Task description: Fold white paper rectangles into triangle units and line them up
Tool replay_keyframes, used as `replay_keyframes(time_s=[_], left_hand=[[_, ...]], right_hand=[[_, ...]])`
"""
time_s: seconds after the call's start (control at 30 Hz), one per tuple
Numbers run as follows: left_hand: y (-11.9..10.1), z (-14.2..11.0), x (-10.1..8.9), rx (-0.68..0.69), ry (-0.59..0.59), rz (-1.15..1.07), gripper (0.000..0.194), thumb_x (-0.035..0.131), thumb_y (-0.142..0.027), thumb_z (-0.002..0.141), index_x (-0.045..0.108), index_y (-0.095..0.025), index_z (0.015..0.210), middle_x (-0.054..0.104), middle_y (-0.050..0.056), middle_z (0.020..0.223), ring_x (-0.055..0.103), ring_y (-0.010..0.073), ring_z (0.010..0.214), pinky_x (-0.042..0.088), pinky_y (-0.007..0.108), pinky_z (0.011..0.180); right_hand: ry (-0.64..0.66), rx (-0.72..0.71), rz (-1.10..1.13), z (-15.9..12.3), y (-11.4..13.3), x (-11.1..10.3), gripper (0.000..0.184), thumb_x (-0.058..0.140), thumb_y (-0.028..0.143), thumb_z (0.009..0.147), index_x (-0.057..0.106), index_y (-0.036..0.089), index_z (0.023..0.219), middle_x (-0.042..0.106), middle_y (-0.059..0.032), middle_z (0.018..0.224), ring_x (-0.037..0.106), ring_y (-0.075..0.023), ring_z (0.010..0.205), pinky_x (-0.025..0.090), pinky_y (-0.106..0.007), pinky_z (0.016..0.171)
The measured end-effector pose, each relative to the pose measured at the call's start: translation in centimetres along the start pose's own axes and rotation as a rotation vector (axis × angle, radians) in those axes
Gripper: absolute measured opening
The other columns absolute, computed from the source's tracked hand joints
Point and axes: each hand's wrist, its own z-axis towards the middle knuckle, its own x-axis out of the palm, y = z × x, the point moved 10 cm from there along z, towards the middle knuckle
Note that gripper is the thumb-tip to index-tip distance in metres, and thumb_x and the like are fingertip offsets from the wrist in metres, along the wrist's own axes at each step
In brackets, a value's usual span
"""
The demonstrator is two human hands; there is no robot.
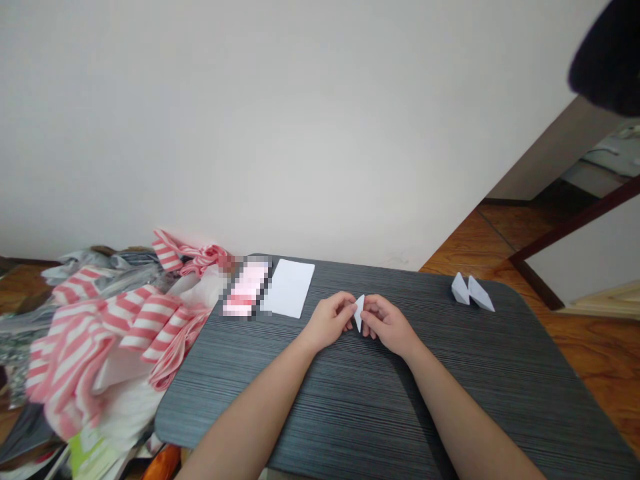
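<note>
A small folded piece of white paper (359, 313), pointed at top and bottom, is held upright over the middle of the dark table. My left hand (331, 321) pinches its left side between thumb and fingers. On the other side my right hand (387, 322) grips it the same way, fingers curled. The hands partly cover the paper, so its full shape is hidden. To the right on the table stand two folded white paper shapes (481, 294) with pointed tips, close together. Left of my hands lies a flat white stack or sheet of paper (290, 288).
A pixelated, phone-like rectangle (246, 288) lies left of the flat paper. The dark wood-grain table (350, 407) has rounded corners and meets a white wall (300, 133). Red-and-white striped cloth (90, 333) and clutter are heaped at the left. Wooden floor (600, 347) shows at the right.
</note>
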Motion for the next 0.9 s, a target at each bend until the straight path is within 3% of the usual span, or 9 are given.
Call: replay_keyframes(time_s=[0.33,0.6,0.9], left_hand=[[-0.9,-0.2,0.4,0.034,0.058,0.04,0.037,0.045,-0.038,0.085,0.062,-0.015,0.108,0.062,0.004,0.076,0.052,0.0095,0.056,0.043,0.021,0.053],[-1.9,-0.4,0.6,0.106,0.082,0.139,0.037,0.043,-0.035,0.086,0.058,-0.021,0.117,0.058,0.004,0.079,0.051,0.0091,0.057,0.043,0.021,0.056],[-2.5,-0.4,0.3,0.159,0.056,0.264,0.032,0.056,-0.03,0.078,0.063,-0.021,0.108,0.055,0.002,0.074,0.05,0.0116,0.065,0.04,0.022,0.062]], right_hand=[[-0.028,-0.008,-0.002,0.1,0.2,-0.2,0.021,0.053,0.035,0.084,0.047,0.02,0.097,0.056,0.0017,0.068,0.054,-0.0102,0.05,0.039,-0.02,0.04],[-0.03,-0.008,0.021,0.2,0.3,-0.2,0.022,0.055,0.037,0.082,0.047,0.02,0.095,0.056,0.0023,0.066,0.054,-0.0101,0.049,0.038,-0.02,0.04],[-0.031,-0.019,0.013,0.1,0.3,-0.2,0.019,0.053,0.033,0.084,0.046,0.021,0.097,0.057,0.0016,0.069,0.055,-0.0103,0.051,0.039,-0.02,0.041]])
